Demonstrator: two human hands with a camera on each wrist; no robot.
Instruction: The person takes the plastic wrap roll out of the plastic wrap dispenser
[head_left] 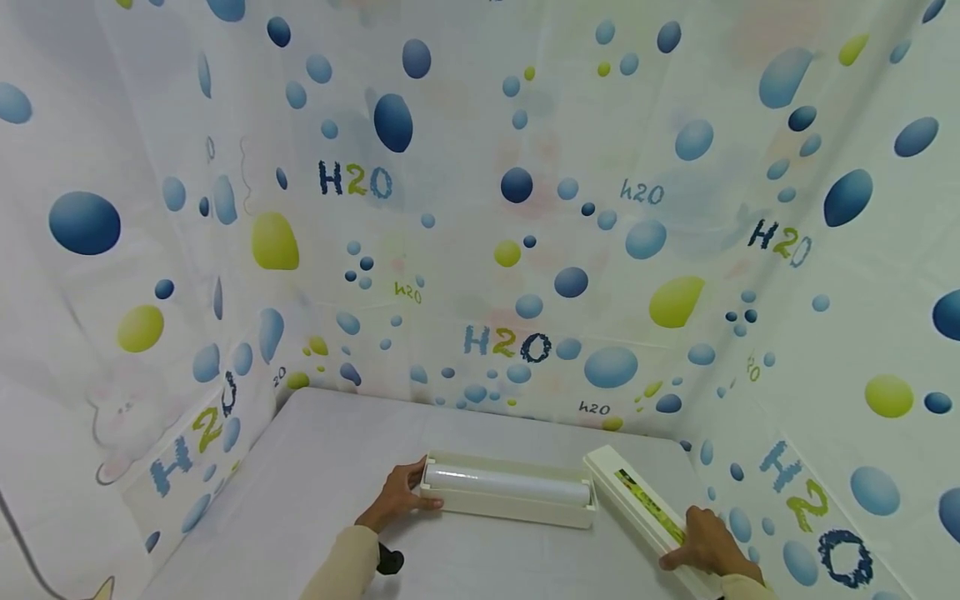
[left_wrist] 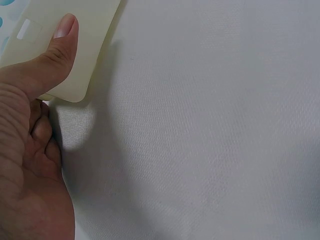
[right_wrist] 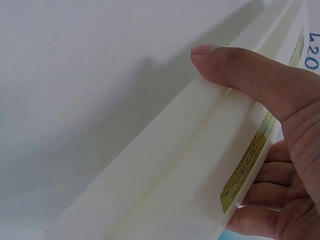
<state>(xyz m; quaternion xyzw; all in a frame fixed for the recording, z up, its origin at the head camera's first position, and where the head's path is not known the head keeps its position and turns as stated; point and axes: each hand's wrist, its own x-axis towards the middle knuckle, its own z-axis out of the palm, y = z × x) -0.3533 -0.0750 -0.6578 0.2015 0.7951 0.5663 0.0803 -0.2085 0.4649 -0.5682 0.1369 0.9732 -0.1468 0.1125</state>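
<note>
"Where is the box?"

"The long cream plastic box (head_left: pixel 513 509) lies on the white cloth-covered table (head_left: pixel 277 508), in from the far edge, about midway between the two far corners. Its top is uncovered, and a shiny whitish roll (head_left: pixel 510 484) sits lengthwise inside."

"Is a hand on it?"

"The left hand (head_left: pixel 401 497) grips its left end, thumb against the near wall, fingers bent round the other side; they are parted only by the box's width."

"And the right hand (head_left: pixel 708 542)?"

"It holds a long cream plastic lid (head_left: pixel 636 505) with a green-and-yellow label (head_left: pixel 651 507), thumb along one side and fingers round the other, spread just to its width. The lid slants beside the table's right edge, its far end at the box's right end; I cannot tell whether they touch."

"What else is around?"

"A pale sleeve (head_left: pixel 343 562) on the left arm, a black object (head_left: pixel 390 559) at that wrist, and past the table's edges a white sheet (head_left: pixel 450 150) printed with blue and green drops and 'H2O'."
</note>
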